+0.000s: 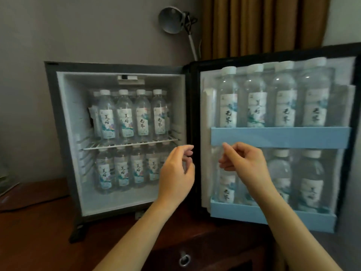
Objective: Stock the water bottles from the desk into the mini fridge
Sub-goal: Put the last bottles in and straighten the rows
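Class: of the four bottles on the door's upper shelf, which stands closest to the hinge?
The leftmost bottle, beside the door's hinged edge; the other three stand further right.

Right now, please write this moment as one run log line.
left hand: empty, open | right hand: empty, open | mini fridge: door open, both shelves stocked | door racks: bottles in both

The mini fridge [121, 137] stands on the tabletop [39, 231]; bottles [125, 118] fill its shelves, its open door [277, 133] right, lamp [172, 20] behind.
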